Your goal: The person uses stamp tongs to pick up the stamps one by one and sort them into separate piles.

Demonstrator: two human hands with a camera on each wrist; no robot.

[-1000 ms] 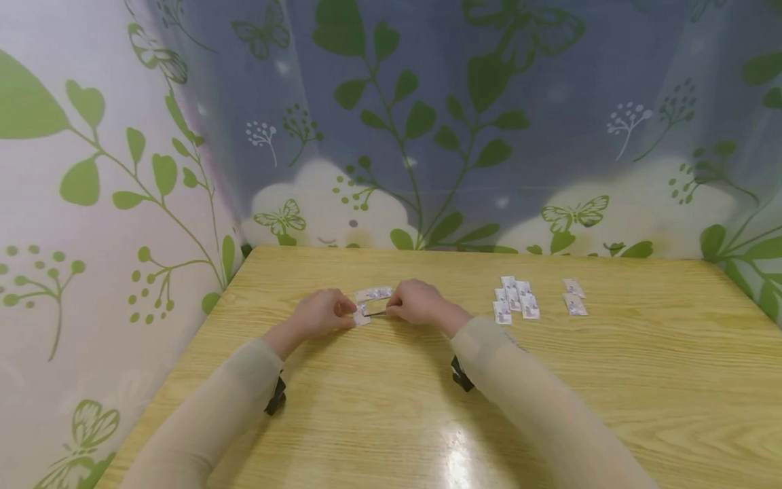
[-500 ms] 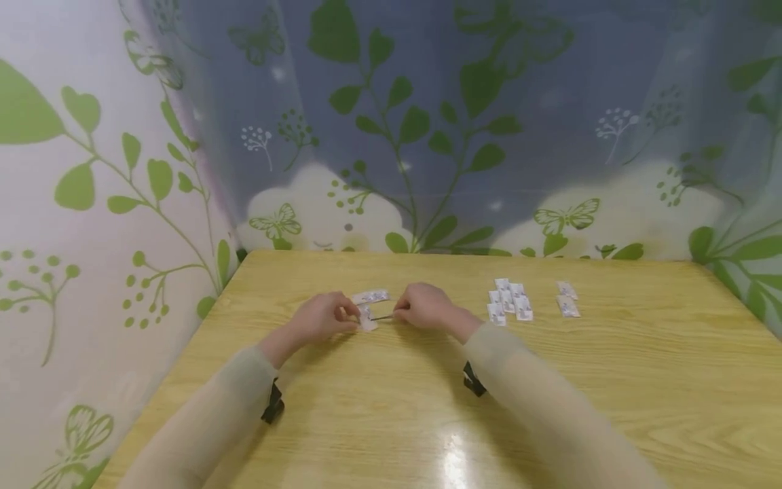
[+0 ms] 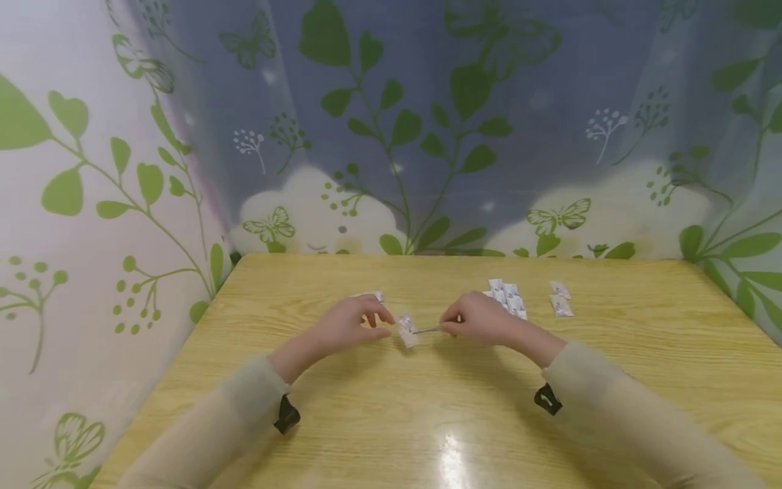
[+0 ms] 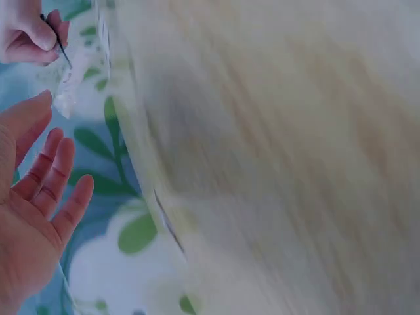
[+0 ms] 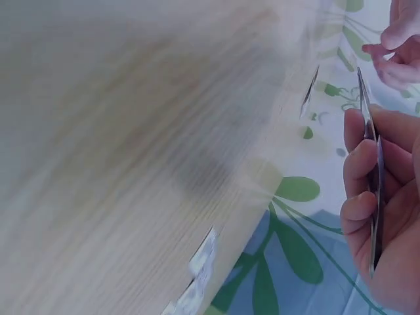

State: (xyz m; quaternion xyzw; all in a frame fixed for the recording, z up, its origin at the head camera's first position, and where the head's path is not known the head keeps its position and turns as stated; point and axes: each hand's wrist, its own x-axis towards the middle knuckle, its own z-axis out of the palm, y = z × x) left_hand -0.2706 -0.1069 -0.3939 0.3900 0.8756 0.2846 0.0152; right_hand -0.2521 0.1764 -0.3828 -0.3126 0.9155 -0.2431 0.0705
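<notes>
the right grip (image 3: 485,320) grasps tweezers (image 3: 427,330) that hold a sachet (image 3: 407,333) above the tabletop (image 3: 366,414), near the slack, empty left grip (image 3: 351,326); the sachet (likely light, limp, slippery) seems best pinched by an edge.

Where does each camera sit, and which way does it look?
Head: worn on the head, looking forward and down at the table; both sleeves, the left hand and the right hand show.
Left wrist: on that wrist, looking along the left hand toward the packet; both hands show.
Right wrist: on that wrist, looking along the right hand and its tweezers; both hands show.
Head and left wrist share the packet and tweezers.
</notes>
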